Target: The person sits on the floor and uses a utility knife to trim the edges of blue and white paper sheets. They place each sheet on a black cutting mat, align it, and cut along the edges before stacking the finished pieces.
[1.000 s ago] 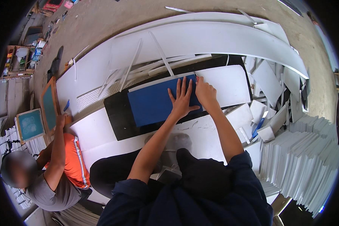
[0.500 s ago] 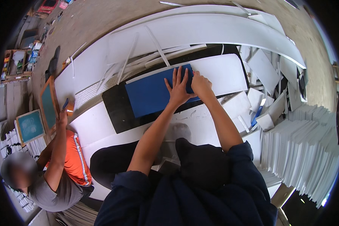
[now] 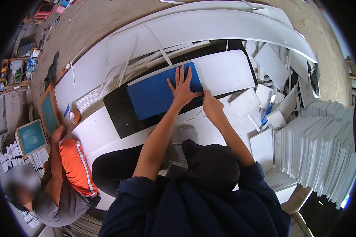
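Observation:
My left hand (image 3: 181,91) lies flat with spread fingers on a blue rectangular board (image 3: 149,93), near its right end. The blue board rests on a white sheet (image 3: 227,71), which shows beyond its right end and as a strip along its far edge. Beneath both is a black mat (image 3: 116,112). Close to the blue board's near right corner, my right hand (image 3: 213,107) is closed around something small. Its fingers mostly hide that thing; only a dark reddish bit shows.
White offcuts (image 3: 272,65) and a blue-handled cutter (image 3: 268,110) lie to the right, beside stacked white sheets (image 3: 312,146). Long white panels (image 3: 209,25) curve across the far side. At left, a co-worker (image 3: 63,197) sits by a wood-framed green board (image 3: 48,108) and a tape roll (image 3: 74,116).
My right hand has drawn toward me along the blue board's right edge. My left hand stays flat on the board. The co-worker's raised hand has come down, leaving the tape roll on the surface.

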The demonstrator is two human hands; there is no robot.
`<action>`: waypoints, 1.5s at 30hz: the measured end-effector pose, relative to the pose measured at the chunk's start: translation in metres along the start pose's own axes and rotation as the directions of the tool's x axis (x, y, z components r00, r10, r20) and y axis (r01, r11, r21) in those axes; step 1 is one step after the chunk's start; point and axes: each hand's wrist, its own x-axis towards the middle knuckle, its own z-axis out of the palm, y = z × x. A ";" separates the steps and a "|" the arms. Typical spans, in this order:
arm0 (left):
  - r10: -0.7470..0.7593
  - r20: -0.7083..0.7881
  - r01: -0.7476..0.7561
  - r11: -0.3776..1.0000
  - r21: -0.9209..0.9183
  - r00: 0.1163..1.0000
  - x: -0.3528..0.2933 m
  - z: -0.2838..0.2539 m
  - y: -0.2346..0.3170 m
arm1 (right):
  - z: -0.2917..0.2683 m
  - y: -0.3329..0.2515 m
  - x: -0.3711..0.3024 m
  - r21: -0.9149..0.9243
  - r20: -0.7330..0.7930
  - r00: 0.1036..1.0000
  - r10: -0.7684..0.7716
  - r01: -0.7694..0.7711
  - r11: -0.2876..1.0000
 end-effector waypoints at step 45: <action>0.012 0.012 -0.012 0.999 -0.030 1.000 0.001 -0.001 -0.001 | -0.045 -0.041 0.085 -0.055 -0.133 0.988 -0.079 0.072 0.996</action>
